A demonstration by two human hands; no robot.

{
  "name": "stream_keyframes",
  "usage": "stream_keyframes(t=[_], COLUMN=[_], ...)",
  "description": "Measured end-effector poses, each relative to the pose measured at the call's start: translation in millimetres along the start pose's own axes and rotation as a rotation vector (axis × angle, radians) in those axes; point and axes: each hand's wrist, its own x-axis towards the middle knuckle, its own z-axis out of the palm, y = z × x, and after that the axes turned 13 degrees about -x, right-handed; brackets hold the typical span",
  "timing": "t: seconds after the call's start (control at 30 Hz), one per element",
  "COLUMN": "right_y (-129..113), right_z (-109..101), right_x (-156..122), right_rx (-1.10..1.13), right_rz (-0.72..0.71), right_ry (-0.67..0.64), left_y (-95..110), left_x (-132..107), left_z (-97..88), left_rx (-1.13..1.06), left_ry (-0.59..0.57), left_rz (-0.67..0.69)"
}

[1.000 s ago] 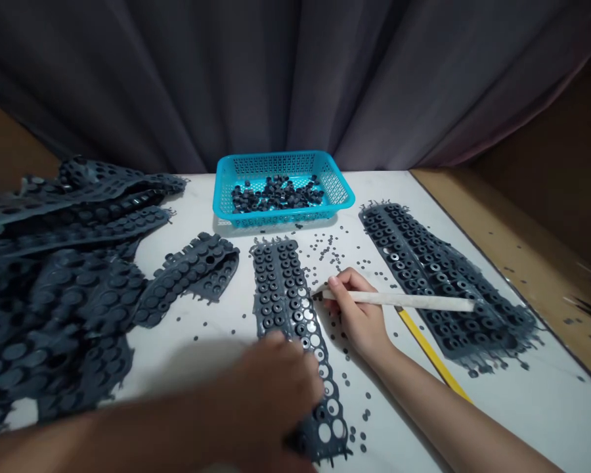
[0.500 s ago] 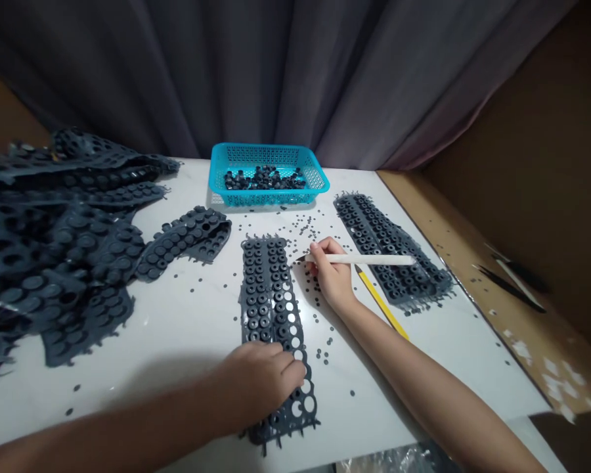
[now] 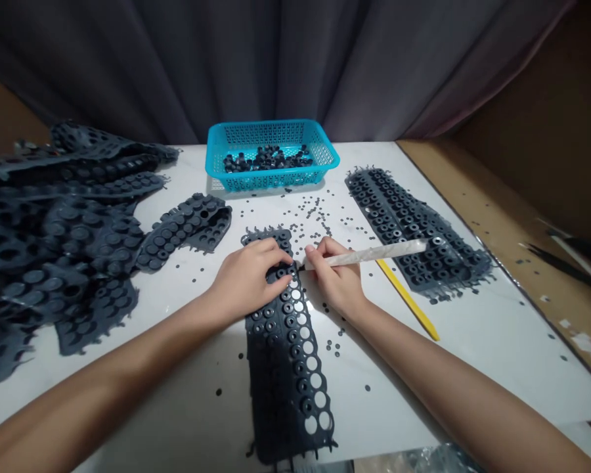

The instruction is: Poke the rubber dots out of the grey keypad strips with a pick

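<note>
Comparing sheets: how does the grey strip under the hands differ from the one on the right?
The centre strip has empty holes along its right edge; the right strip looks full. The left hand presses the centre strip; over the right strip reaches only the right hand's white stick. Both are dark grey, studded with rings.

A blue basket (image 3: 272, 179) of small black rings stands at the back of the white bench (image 3: 473, 341), dark rubber sheets (image 3: 54, 249) heaped left, perhaps tweezers (image 3: 566, 269) far right.
</note>
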Motion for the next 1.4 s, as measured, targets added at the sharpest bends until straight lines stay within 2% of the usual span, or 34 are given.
stream_keyframes(t=[0.2,0.47,0.83,0.93,1.13,1.27,1.4], right_y=[-2,-1,0,1,3,2,2], right_z=[-2,-1,1,2,3,3,1], right_x=[1,1,2,2,2,2,2], right_rx=[-0.081,-0.075,-0.119,-0.132,-0.144,-0.131,-0.092], right_rz=[-0.085,-0.102,-0.18,-0.18,-0.179,-0.166,-0.11], right_ry=[-0.059,-0.063,-0.049,-0.04,-0.045,-0.051,-0.031], left_y=[-2,0,-4,-7,-12,-18,-17], left_x=[9,17,15,8,-6,-9,-1], left_z=[3.2,3.8,5.4,10.4,18.2,15.0,7.5], left_rx=[0.018,0.056,0.102,-0.01,-0.286,-0.603,-0.954], left_ry=[-0.108,-0.15,-0.17,-0.101,0.129,0.298,0.372], left_rz=[0.045,0.058,0.098,0.106,0.069,-0.141,-0.28])
